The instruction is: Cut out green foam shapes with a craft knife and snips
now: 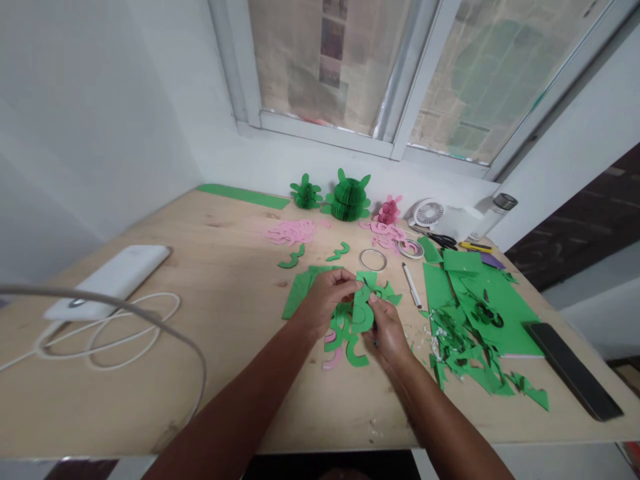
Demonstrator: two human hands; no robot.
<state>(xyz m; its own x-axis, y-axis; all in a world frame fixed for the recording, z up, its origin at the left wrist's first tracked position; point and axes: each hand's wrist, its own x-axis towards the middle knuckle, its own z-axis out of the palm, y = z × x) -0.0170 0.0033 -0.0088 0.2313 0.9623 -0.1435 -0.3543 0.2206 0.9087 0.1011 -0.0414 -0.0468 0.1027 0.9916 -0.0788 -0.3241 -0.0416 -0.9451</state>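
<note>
A strip of green paper (361, 317) with curved outlines drawn on it is held up over the middle of the desk. My left hand (327, 297) is closed, pinching the strip near its upper left edge. My right hand (390, 327) is closed at the strip's right side, thumb against the paper. A small dark part shows beside the right fingers; what it belongs to is hidden. Beneath the hands lie curved green cutouts (357, 353), a pink cutout (332, 360) and green paper sheets (296, 297). Two wavy green cutouts (339, 251) lie just beyond.
Green scraps (465, 353) cover the right side beside a black phone-like slab (573, 370). A white pen (412, 285) and tape roll (373, 260) lie nearby. Paper figures (349, 199), pink cutouts (293, 231) and a fan (429, 213) stand behind. A cabled power bank (115, 280) sits left.
</note>
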